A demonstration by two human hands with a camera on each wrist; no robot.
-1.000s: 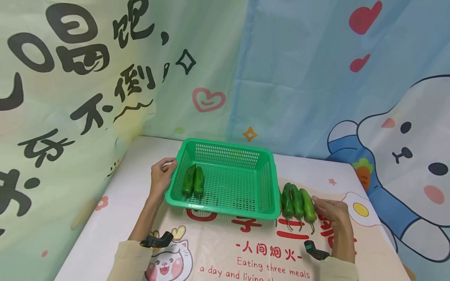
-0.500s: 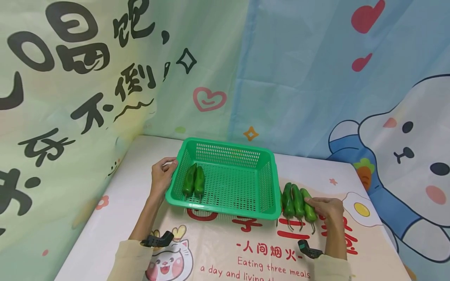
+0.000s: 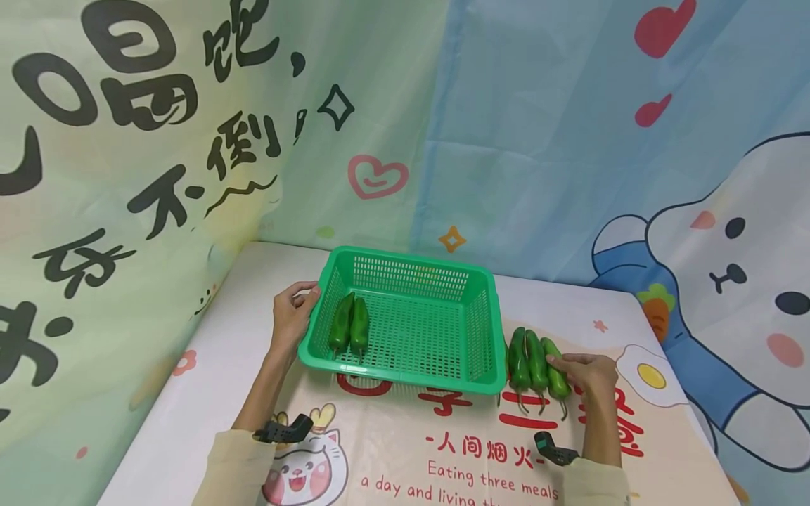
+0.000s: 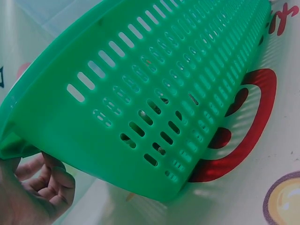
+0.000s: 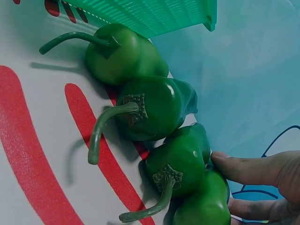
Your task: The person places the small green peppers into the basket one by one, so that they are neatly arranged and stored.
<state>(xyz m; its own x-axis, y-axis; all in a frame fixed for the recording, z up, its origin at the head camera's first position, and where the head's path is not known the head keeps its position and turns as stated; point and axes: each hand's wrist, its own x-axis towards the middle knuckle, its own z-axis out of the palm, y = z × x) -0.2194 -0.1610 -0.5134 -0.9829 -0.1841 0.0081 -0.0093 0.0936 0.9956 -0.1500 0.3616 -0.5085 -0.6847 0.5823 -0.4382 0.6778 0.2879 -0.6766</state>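
Two pale sleeves (image 3: 237, 464) reach in over the near side of the desk (image 3: 221, 351), each with a dark wrist unit (image 3: 285, 430); beyond them, to the right, the right hand (image 3: 588, 372) pinches the rightmost green pepper (image 3: 559, 383), thumb on its left side, fingers on its right. Because the next pepper (image 5: 180, 159) nestles against this one, the thumb would do well to settle only on the outer pepper, or both may shift together. Its skin looks smooth and glossy, so a grip around the middle with flat finger pads should be surer than a squeeze near the tapering far end. The stem points near, as do those of its three neighbours; leaving it free of the fingers would guard against snapping it. The leftmost of that row lies close by the right wall of the green basket (image 3: 405, 380), partly hidden in the head view, so any lift ought to rise straight before going left. At the basket's left side, the left hand (image 3: 294, 313) grips the rim with curled fingers; a light hold there should steady it without tilting. Inside, on the left, a pair of peppers (image 3: 359, 327) lies side by side, stems near. Farthest stands a printed backdrop (image 3: 538, 140).
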